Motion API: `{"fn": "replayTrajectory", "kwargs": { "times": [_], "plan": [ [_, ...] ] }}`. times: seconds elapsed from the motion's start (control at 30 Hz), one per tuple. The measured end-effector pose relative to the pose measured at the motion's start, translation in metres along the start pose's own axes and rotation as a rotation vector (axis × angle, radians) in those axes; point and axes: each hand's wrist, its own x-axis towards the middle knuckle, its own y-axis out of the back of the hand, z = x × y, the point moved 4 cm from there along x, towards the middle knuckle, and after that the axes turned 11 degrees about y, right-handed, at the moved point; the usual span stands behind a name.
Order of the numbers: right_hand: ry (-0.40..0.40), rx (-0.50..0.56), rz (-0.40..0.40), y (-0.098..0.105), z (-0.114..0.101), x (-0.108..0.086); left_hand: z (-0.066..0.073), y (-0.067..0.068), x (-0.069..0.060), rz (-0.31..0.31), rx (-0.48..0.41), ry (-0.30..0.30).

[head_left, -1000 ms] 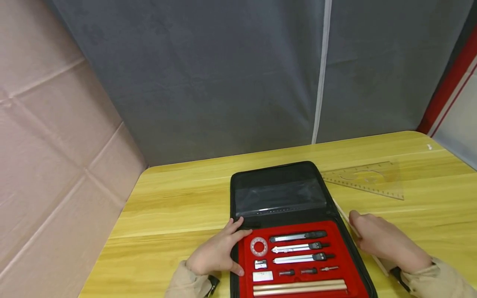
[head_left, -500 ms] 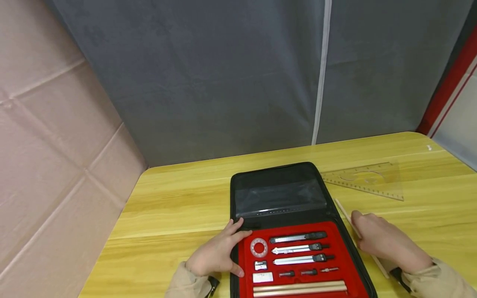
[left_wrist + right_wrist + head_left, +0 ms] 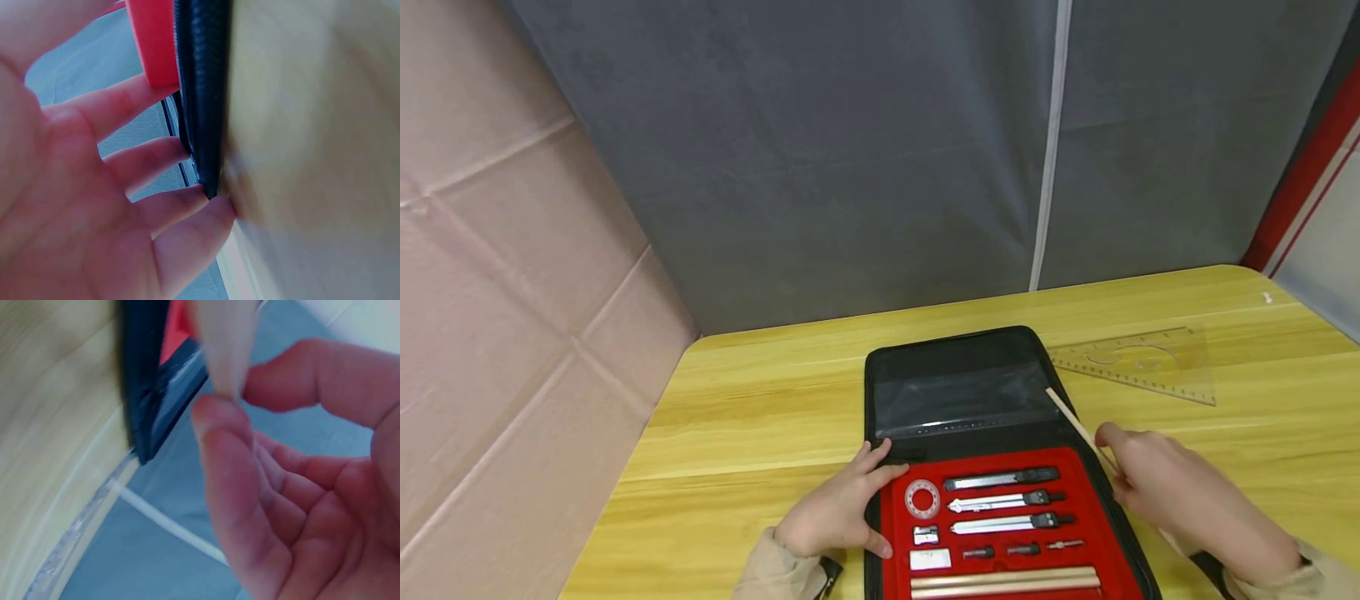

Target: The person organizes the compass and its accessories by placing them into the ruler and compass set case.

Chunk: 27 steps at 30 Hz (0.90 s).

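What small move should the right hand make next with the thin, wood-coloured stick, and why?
Probably shift the thin, wood-coloured stick a little left, over the moulded red tray: the right hand pinches it, its far end overlaps the right edge of the open black case in the head view, and the left hand touches the opposite edge, perhaps steadying it.
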Motion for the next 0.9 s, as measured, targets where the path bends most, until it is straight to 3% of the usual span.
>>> {"fn": "replayTrajectory", "kwargs": {
  "times": [0.27, 0.43, 0.7, 0.9],
  "plan": [
    [0.12, -0.058, 0.127, 0.006, -0.03, -0.003, 0.001, 0.0, -0.001, 0.003, 0.003, -0.002],
    [0.212, -0.126, 0.166, 0.007, -0.046, -0.006, 0.001, 0.001, -0.001, 0.005, 0.002, -0.002],
    [0.367, -0.135, 0.11, 0.002, -0.067, -0.009, 0.001, 0.0, -0.001, 0.003, -0.006, -0.001],
    [0.458, -0.079, 0.043, -0.005, -0.076, -0.012, 0.001, 0.0, -0.001, 0.005, 0.005, -0.004]
  ]
}}
